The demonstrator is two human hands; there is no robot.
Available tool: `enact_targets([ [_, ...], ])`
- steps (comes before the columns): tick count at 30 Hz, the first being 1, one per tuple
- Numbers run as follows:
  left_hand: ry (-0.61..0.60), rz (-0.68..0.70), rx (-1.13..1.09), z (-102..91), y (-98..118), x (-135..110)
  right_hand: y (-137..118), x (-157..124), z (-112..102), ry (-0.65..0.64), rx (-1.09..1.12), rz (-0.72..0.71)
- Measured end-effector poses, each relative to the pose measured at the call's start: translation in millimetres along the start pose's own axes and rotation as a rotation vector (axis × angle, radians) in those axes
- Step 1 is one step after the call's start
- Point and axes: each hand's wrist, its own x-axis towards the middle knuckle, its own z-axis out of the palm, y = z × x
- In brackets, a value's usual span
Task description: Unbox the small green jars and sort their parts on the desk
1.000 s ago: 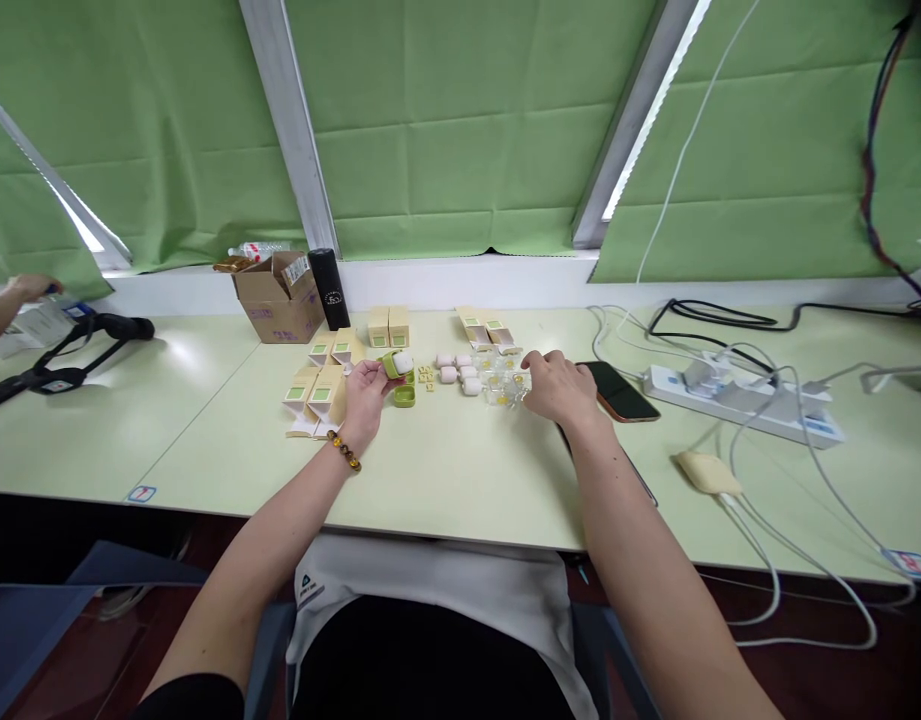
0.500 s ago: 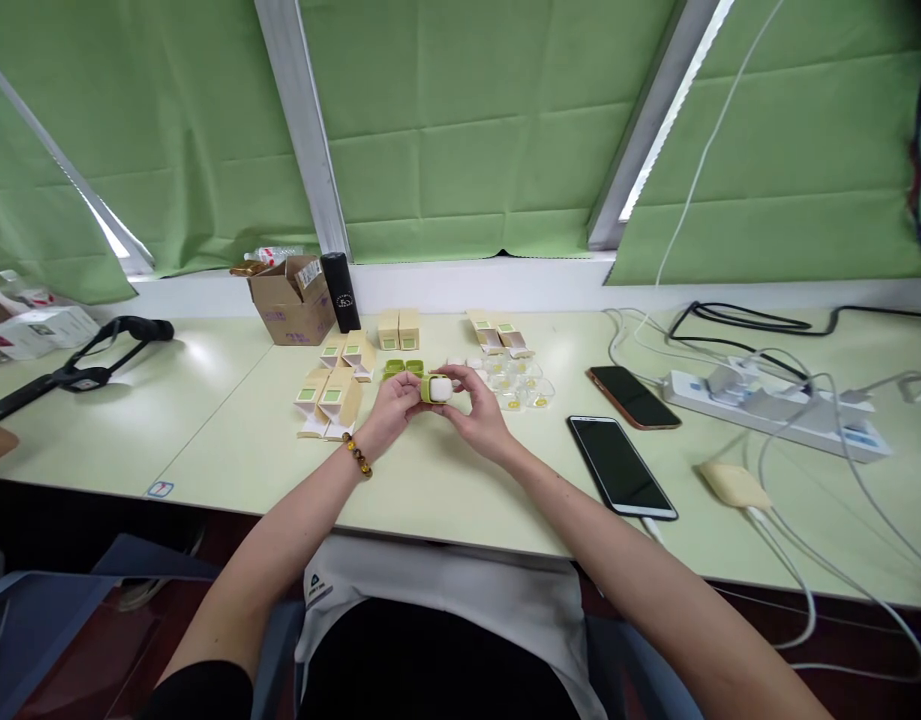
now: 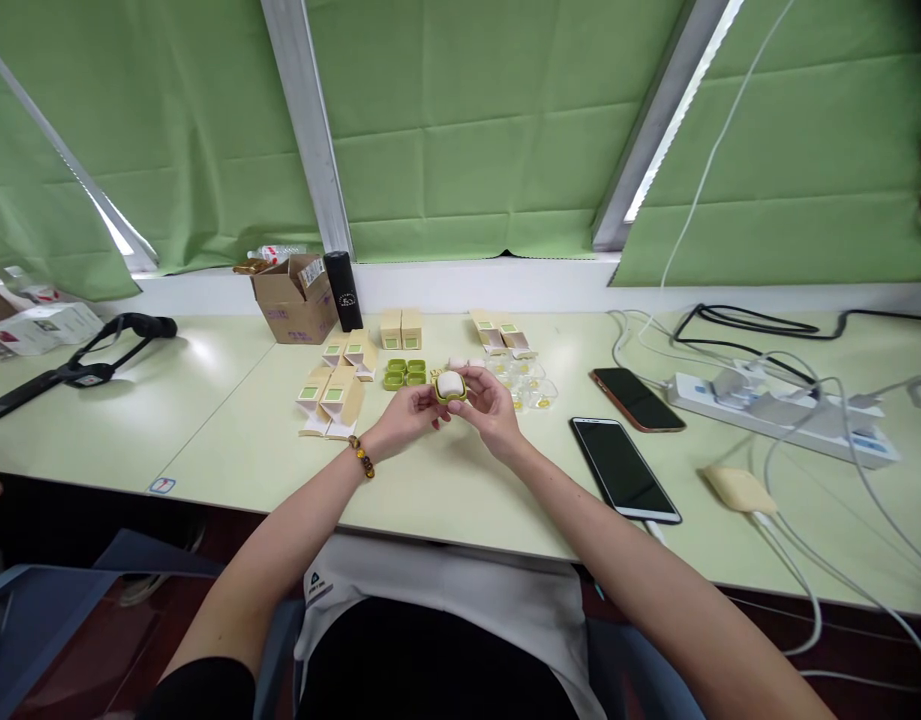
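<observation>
Between both hands, above the table, is a small green square cup with a white rounded piece point(image 3: 451, 386) in it, its white top facing me. My left hand point(image 3: 407, 420) has its fingers closed on the cup's left side. My right hand point(image 3: 496, 412) grips the right side with thumb and fingers. Several empty-looking green square cups point(image 3: 404, 374) stand just behind my left hand. Partly hidden behind my right hand are small white pieces point(image 3: 467, 362) and several clear plastic cups point(image 3: 535, 388) with yellow marks.
Open beige cartons point(image 3: 332, 400) lie at left, two closed cartons point(image 3: 401, 329) behind, two more open ones point(image 3: 503, 334) at back right. A cardboard box point(image 3: 293, 305) and black bottle point(image 3: 343, 292) stand behind. Right are two phones point(image 3: 623, 468), a power strip point(image 3: 779, 415) and cables.
Both hands have shifted slightly right with the green cup. The cup has turned and tilted, showing more green below the white piece. More of the green cups behind shows.
</observation>
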Motion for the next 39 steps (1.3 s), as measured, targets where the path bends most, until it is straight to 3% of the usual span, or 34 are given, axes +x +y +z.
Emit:
enact_targets([
  [7,0.238,0.272,0.365,-3.0,-1,-4,-4,-1,-2,0.034,0.005,-0.007],
  [14,0.235,0.571,0.701,-4.8,1,-7,-4,-3,3,0.023,-0.018,-0.03],
  [19,0.216,0.615,0.743,-5.4,0,-6,2,-3,4,0.044,-0.074,-0.061],
  [27,0.277,0.66,0.788,-2.6,4,-9,5,-4,9,0.012,0.081,0.044],
  [39,0.266,0.708,0.959,-2.3,5,-9,9,-3,5,0.006,-0.042,0.065],
])
